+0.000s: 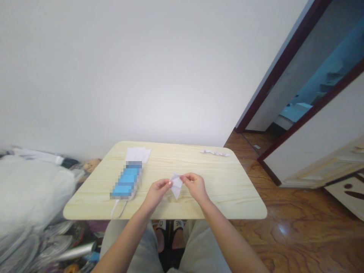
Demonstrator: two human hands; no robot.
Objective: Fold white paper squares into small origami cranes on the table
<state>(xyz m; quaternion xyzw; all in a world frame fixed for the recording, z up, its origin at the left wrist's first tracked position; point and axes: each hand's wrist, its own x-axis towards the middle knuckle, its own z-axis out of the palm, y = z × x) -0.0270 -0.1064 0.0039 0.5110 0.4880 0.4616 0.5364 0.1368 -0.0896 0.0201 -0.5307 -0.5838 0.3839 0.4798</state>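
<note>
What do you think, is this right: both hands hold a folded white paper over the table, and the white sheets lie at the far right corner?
No: the head view shows the white sheets at the far edge, left of middle. The left hand and right hand do hold the folded white paper over the table.

"NE" on a sandal strap [179, 223]
</note>
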